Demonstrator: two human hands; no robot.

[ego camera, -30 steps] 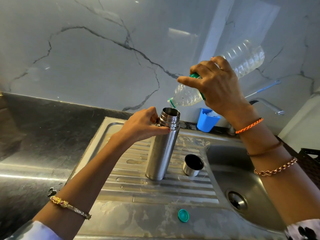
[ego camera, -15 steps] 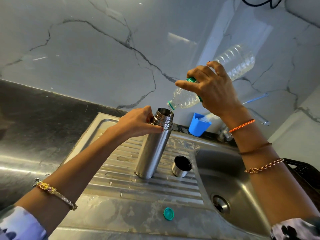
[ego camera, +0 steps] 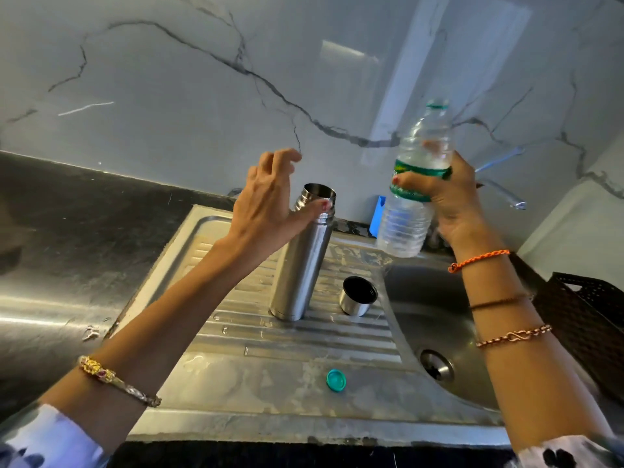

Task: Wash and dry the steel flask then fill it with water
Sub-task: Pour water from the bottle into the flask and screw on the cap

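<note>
1. On the ribbed drainboard (ego camera: 304,336) of the steel sink unit: steel flask (ego camera: 300,265), upright, mouth uncovered, standing where it stood half a second ago.
2. Left hand (ego camera: 266,204): earlier wrapped round the flask neck; now opened, fingers spread and lifted, only the thumb touching the threaded neck.
3. Right hand (ego camera: 452,201): grips the plastic water bottle (ego camera: 412,194) round its green label. Bottle earlier tipped mouth-down over the flask; now upright, raised to the right of the flask, clear of it.
4. Flask cup (ego camera: 358,296): steel, open end up, just right of the flask base, unmoved.
5. Green bottle cap (ego camera: 336,380): lying on the flat front strip of the sink unit, unmoved.
6. Sink basin (ego camera: 435,319): right of the drainboard, drain at its bottom.
7. Blue holder (ego camera: 377,216): behind the bottle, against the wall, largely hidden.
8. Surface (ego camera: 67,251): dark polished stone, left of the sink unit.
9. Wall (ego camera: 169,79): pale marble-look panel with dark veins.
10. Dark woven basket (ego camera: 587,319): far right edge.
</note>
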